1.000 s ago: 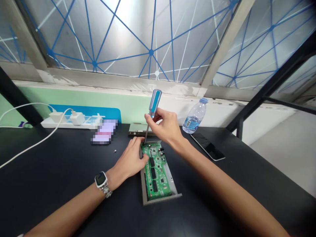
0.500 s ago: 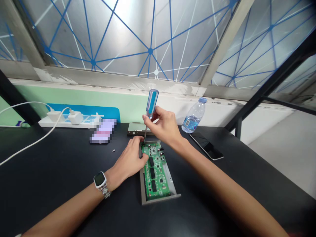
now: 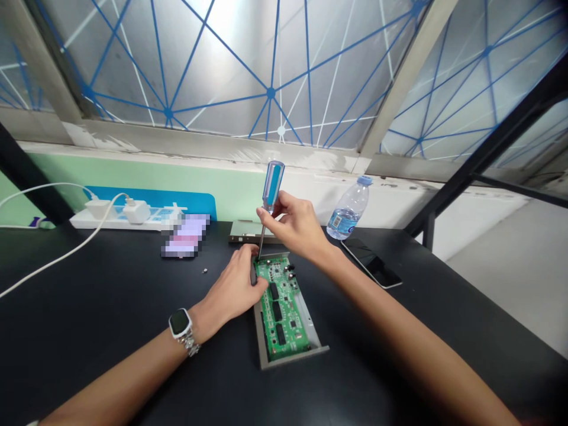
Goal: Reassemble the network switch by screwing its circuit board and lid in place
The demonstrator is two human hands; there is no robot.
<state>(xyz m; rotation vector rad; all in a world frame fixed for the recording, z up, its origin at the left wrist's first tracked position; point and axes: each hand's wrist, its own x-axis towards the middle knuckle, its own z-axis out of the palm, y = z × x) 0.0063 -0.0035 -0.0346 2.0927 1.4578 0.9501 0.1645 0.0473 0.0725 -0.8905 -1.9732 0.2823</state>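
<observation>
Right hand (image 3: pixel 296 228) fingers clamped on the lower handle of the screwdriver (image 3: pixel 272 184), shaft near upright, tip down at the far-left corner of the green board (image 3: pixel 279 307) — handle barely shifted from half a second ago, so the turning looks to be in place at that one corner screw. Left hand (image 3: pixel 233 290) fingers curled against the far-left edge of the grey case (image 3: pixel 293 355) on the black table (image 3: pixel 89 313); the case's near end has swung slightly right, so the brace isn't fully stopping it. Loose screw (image 3: pixel 205 271) lies apart to the left.
</observation>
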